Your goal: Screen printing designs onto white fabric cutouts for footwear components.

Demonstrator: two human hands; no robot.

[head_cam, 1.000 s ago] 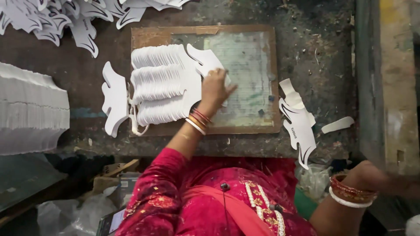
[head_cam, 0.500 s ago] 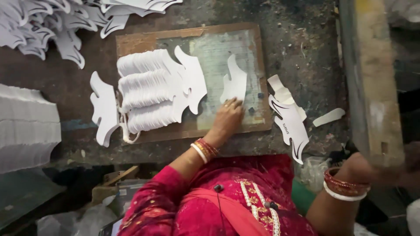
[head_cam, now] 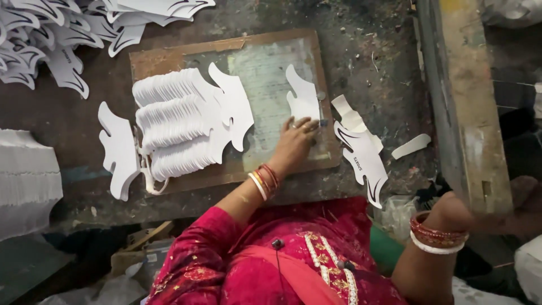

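We note a single white cut-out piece [head_cam: 303,97] lying flat on the pale, ink-stained centre of a wooden printing board [head_cam: 226,48], toward the board's 3 o'clock edge. The left hand [head_cam: 294,142] rests palm down at the piece's 6 o'clock, fingertips touching its lower end; the grip is flat and spread, holding nothing closed. Bangles [head_cam: 264,179] ring that wrist.

At the piece's 9 o'clock, a fanned stack of like white pieces [head_cam: 180,127] covers the board's other half. One loose white piece [head_cam: 117,149] lies on the table [head_cam: 384,51] just past the board's 9 o'clock edge. At the piece's 4 o'clock, just off the board, a small pile of printed pieces with black markings [head_cam: 361,149] sits on the table, with a small white strip [head_cam: 411,146] near it.

The right hand [head_cam: 451,210] is at 4 o'clock, well apart, its wrist bangled, against a wooden beam [head_cam: 463,101]; we cannot tell the state of its grip, as the fingers are dark and blurred.

More printed pieces [head_cam: 51,39] are heaped at 10 o'clock. A tall white stack [head_cam: 25,181] stands at the 8 o'clock edge of the view.
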